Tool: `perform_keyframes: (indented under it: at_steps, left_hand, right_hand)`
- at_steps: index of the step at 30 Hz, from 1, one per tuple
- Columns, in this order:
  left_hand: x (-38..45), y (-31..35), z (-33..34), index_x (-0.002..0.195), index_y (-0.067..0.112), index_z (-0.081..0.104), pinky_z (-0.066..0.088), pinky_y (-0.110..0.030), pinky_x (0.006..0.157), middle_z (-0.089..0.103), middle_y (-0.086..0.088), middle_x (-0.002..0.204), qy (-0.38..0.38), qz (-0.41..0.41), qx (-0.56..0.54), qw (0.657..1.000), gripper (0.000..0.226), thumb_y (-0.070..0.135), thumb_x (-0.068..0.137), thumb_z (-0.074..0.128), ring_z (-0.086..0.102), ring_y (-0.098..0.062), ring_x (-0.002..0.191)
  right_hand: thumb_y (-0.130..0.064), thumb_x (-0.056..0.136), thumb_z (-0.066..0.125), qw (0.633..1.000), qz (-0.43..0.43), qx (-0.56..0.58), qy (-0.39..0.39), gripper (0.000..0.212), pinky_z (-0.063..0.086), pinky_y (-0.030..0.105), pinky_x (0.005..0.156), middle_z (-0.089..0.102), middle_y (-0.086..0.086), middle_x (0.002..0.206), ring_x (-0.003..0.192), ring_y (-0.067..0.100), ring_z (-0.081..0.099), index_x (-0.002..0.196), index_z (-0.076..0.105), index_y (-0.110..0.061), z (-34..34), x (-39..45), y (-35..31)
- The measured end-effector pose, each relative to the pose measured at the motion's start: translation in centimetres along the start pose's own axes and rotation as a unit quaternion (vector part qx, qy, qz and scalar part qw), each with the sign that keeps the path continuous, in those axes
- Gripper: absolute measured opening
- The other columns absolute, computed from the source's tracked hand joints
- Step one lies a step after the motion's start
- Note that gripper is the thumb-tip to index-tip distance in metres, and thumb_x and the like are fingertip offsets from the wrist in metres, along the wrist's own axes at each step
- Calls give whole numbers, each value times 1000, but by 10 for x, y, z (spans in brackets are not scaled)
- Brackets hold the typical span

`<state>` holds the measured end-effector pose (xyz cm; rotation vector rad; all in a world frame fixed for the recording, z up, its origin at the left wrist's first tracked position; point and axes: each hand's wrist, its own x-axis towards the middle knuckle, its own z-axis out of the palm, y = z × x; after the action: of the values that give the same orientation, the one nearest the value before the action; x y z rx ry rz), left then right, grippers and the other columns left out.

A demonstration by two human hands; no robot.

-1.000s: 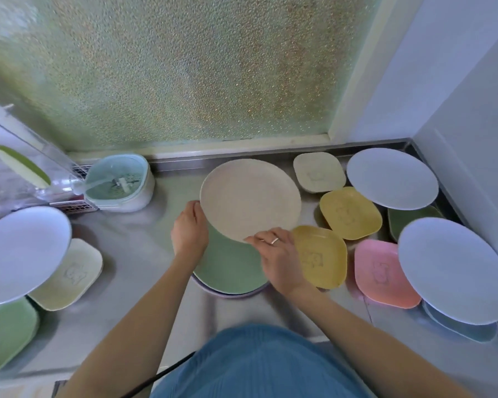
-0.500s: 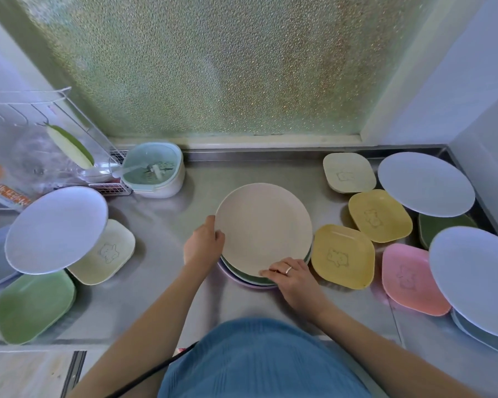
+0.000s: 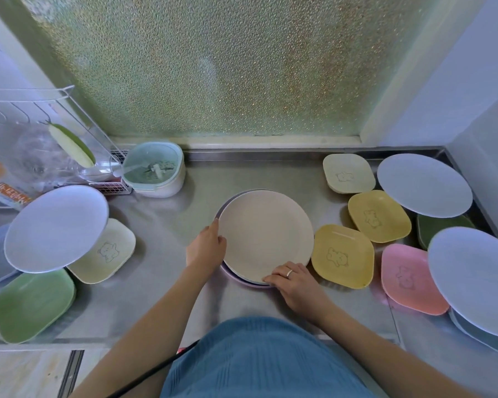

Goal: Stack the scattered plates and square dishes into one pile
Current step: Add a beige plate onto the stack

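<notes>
Matt beige plate [image 3: 266,235], brushed-metal counter [image 3: 161,225]

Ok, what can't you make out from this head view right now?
- Pile under the beige plate: it covers the pile, only rims show, count unclear.
- Dark green dish: mostly under the blue plates.
- Dishes under the near right blue plate: cut by the frame edge.
- Left hand fingertips: behind the rim.
</notes>
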<state>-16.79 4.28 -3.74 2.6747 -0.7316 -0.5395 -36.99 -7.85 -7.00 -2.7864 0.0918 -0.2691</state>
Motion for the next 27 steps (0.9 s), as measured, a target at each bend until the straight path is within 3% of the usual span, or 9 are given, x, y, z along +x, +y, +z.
perform_keyframes:
  at_steps: [3, 7, 10, 14, 16, 19, 23, 27]
  left_hand:
    - [2, 1, 0, 138, 13, 36, 38, -35, 73, 57, -17, 116, -4, -9, 7, 1000, 48, 14, 89, 36, 56, -35, 102]
    - [-1, 2, 1, 140, 15, 35, 41, -36, 77, 54, -15, 116, -4, -14, -2, 1000, 50, 16, 90, 38, 53, -34, 106]
    - [-1, -4, 3, 141, 19, 35, 42, -40, 90, 47, -11, 123, 25, -14, -9, 1000, 51, 22, 91, 41, 45, -32, 115]
    - [2, -7, 9, 146, 24, 30, 40, -38, 103, 38, -2, 149, 6, -3, -94, 996, 49, 23, 97, 32, 42, -27, 130]
    - [1, -6, 11, 147, 22, 28, 39, -38, 105, 36, -2, 152, 4, 3, -103, 995, 49, 21, 99, 29, 42, -27, 132]
    - [3, -2, 15, 150, 15, 20, 31, -37, 112, 25, -2, 156, 3, -1, -65, 998, 51, 17, 100, 27, 30, -23, 141]
    - [6, 12, 20, 150, 7, 10, 12, -37, 120, 15, -5, 159, 50, -20, 5, 999, 53, 12, 99, 23, 9, -17, 148]
    - [14, 47, 22, 150, 8, 10, 5, -38, 121, 15, -5, 159, 84, 22, 6, 996, 53, 14, 99, 23, 7, -18, 148]
  right_hand:
    - [-14, 84, 42, 1000, -9, -8, -8, 26, 31, 23, 72, 64, -3, 90, 84, 14, 49, 96, 65, -19, 2, 0, 0]
    - [-23, 89, 44, 1000, 8, 13, -6, 20, 38, 27, 74, 64, -3, 89, 82, 17, 56, 93, 63, -20, -1, 0, 3]
    - [-28, 89, 42, 996, 85, 6, 32, 27, 33, 29, 88, 66, -3, 107, 98, 19, 59, 105, 62, -21, -6, -1, 8]
    - [-33, 89, 18, 967, 254, 4, 16, 57, 18, 39, 114, 40, 4, 147, 139, 20, 30, 138, 41, -15, -10, 4, 19]
    - [-32, 88, 12, 963, 270, 19, -13, 62, 7, 35, 116, 28, 3, 153, 144, 18, 15, 143, 32, -13, -9, 7, 24]
    - [-28, 88, 13, 966, 255, 22, -29, 60, 2, 29, 116, 21, 3, 156, 145, 17, 7, 144, 28, -12, -8, 9, 26]
    - [-20, 96, 27, 968, 244, 59, -7, 48, 5, 35, 119, 23, -1, 155, 145, 13, 10, 143, 31, -15, -18, 10, 31]
    - [-18, 97, 36, 957, 278, 34, 73, 40, 10, 38, 118, 39, 4, 147, 141, 17, 25, 137, 41, -15, -42, 8, 64]
